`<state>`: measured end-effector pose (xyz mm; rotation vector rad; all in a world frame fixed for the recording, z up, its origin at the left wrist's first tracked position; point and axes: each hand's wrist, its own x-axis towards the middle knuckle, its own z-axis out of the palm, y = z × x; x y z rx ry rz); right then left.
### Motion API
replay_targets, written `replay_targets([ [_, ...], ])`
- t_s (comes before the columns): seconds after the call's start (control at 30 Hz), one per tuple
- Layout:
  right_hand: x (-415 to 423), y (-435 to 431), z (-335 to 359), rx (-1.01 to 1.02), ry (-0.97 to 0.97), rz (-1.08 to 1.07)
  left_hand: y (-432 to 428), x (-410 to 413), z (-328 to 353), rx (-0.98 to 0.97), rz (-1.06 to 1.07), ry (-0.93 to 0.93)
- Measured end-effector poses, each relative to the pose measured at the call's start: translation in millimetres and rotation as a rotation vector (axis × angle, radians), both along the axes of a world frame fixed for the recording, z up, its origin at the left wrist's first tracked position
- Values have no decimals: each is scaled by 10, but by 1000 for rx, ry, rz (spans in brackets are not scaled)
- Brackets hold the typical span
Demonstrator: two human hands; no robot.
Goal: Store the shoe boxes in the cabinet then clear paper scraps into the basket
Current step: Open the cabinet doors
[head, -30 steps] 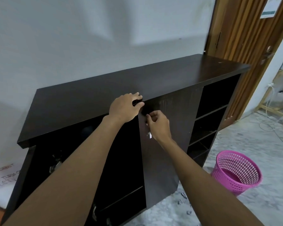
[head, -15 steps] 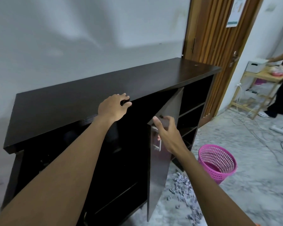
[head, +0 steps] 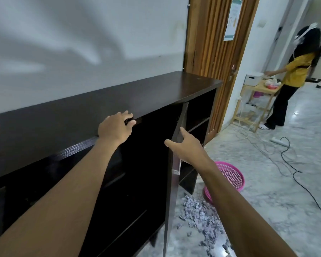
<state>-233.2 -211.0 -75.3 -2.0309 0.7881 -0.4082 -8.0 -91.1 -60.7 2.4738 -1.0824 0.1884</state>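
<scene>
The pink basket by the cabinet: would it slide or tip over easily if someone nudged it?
Probably slides easily: the pink basket looks like thin open-mesh plastic, so likely light, and it stands on a smooth floor. It seems to taper toward its base, so a high push might tip it.

We look through one wide-angle camera worn on the head, standing close over the dark cabinet [head: 119, 101], facing forward and down along both arms to the left hand [head: 115, 127] and right hand [head: 186, 148]; the tilted view takes in the floor [head: 267, 191] on the right and a wooden door [head: 209, 45] beyond
</scene>
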Motion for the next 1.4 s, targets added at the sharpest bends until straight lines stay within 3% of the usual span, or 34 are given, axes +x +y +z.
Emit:
replay_targets([
  [0.1,-152,-95,-55,-129,-35,-2,0,6,1,-5,0,6],
  [0.3,-642,-398,-41,-442,115,-253,-162,-94,41,10,-2,-59],
  [0.53,-700,-635,-47,-759,569,-519,-732,-126,19,7,-64,-29],
  [1.07,-843,-1482,-424,-710,394,-564,-1295,-71,-41,-32,-76,-56],
  [1.4,-1111,-1440,-338,-655,258,-427,-1205,-175,-23,-5,-89,-142],
])
